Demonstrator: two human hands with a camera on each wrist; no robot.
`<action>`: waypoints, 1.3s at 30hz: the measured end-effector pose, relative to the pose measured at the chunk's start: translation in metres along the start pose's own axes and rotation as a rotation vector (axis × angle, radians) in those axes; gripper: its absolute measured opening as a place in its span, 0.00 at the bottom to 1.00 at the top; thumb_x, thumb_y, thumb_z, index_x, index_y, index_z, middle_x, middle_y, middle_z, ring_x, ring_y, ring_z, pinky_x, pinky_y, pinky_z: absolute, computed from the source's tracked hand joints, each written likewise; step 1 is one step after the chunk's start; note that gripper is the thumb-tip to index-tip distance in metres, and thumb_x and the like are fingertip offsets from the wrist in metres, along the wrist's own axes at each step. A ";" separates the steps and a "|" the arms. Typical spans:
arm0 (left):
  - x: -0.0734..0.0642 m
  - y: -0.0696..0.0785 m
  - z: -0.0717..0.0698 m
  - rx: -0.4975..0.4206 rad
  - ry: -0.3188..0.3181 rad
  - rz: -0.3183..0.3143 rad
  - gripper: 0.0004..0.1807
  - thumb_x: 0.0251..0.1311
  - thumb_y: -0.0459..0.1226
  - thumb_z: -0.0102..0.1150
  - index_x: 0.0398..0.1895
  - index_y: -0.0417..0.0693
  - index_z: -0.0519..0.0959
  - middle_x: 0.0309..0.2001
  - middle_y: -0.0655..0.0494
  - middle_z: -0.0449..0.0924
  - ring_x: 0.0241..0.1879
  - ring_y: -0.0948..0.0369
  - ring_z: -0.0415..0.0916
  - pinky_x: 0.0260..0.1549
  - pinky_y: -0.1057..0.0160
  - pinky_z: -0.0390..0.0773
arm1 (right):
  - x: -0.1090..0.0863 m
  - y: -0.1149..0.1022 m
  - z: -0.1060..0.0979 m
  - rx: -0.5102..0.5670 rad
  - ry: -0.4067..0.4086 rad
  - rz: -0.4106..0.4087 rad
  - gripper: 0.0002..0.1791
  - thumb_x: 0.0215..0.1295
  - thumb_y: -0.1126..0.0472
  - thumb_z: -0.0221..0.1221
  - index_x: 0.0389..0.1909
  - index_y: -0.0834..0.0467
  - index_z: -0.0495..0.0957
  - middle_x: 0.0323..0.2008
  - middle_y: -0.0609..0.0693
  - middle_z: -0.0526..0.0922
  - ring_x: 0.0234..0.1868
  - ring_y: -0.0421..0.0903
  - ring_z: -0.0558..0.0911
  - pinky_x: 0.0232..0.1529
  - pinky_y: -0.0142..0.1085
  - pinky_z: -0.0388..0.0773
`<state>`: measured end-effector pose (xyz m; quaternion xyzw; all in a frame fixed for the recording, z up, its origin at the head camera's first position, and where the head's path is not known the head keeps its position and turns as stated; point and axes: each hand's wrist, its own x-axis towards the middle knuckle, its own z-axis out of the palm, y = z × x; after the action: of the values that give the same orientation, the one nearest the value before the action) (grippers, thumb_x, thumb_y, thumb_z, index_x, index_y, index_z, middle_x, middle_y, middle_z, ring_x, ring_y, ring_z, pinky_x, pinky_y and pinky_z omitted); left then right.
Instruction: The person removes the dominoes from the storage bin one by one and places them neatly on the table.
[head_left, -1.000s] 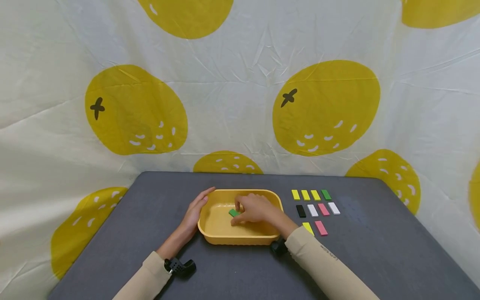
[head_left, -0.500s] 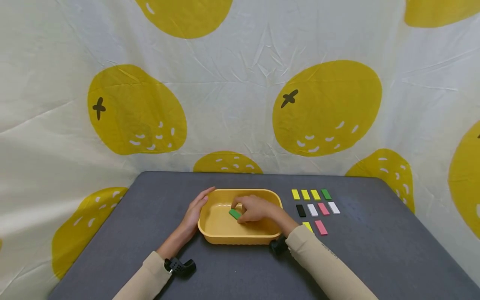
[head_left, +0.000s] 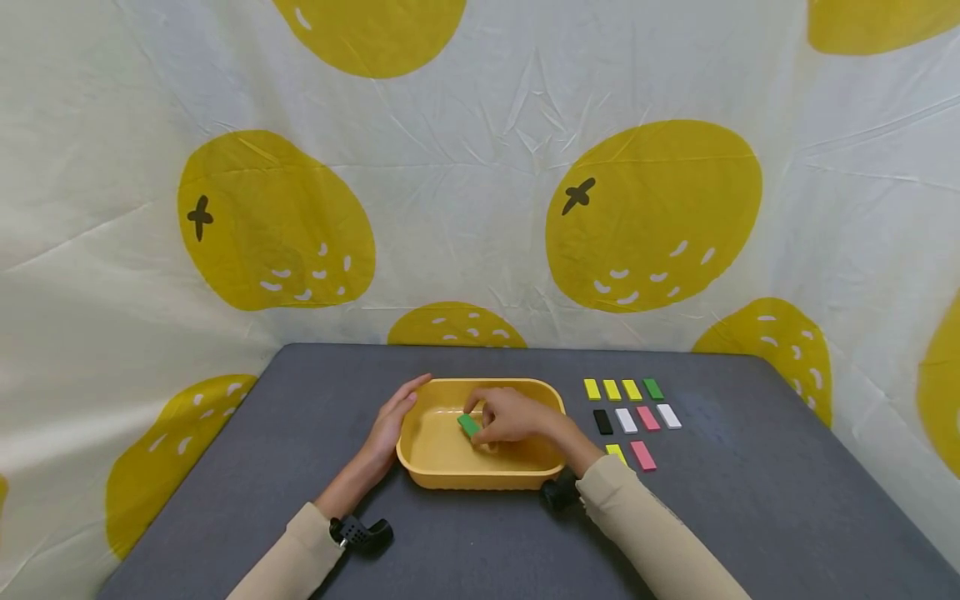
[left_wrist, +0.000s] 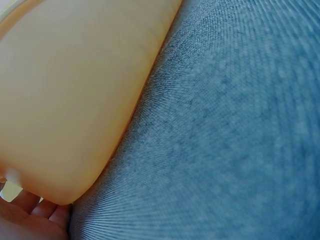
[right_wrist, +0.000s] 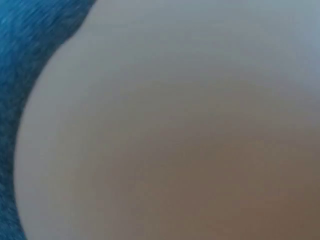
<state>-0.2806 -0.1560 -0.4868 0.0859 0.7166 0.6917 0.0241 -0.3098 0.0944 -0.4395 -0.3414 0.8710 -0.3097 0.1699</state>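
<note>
A yellow rectangular tray stands on the dark grey table, and its outer wall fills much of the left wrist view. My left hand rests along the tray's left side, fingers fairly straight against the outside. Inside the tray, my right hand pinches a small green block between thumb and index finger at its ends. The block looks tilted, close over the tray floor. In the right wrist view a blurred pale surface nearly fills the frame, hiding the fingers.
Right of the tray lie small flat blocks in rows: several yellow ones, a green one, a black one, white ones and pink ones. Behind the table hangs a fruit-patterned cloth.
The right fingers have shifted slightly around the green block, which lay flatter half a second ago and now looks more tilted. The left hand and the tray have stayed in place.
</note>
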 end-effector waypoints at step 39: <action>-0.002 0.001 -0.001 -0.013 -0.024 0.004 0.26 0.84 0.42 0.35 0.80 0.49 0.62 0.80 0.51 0.60 0.79 0.50 0.59 0.76 0.43 0.60 | -0.111 0.018 -0.055 0.066 0.194 -0.113 0.23 0.59 0.65 0.70 0.54 0.56 0.74 0.23 0.43 0.71 0.23 0.36 0.70 0.29 0.30 0.71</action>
<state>-0.2788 -0.1578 -0.4864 0.0957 0.7117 0.6952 0.0319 -0.2677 0.2055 -0.4002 -0.3526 0.8520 -0.3790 0.0784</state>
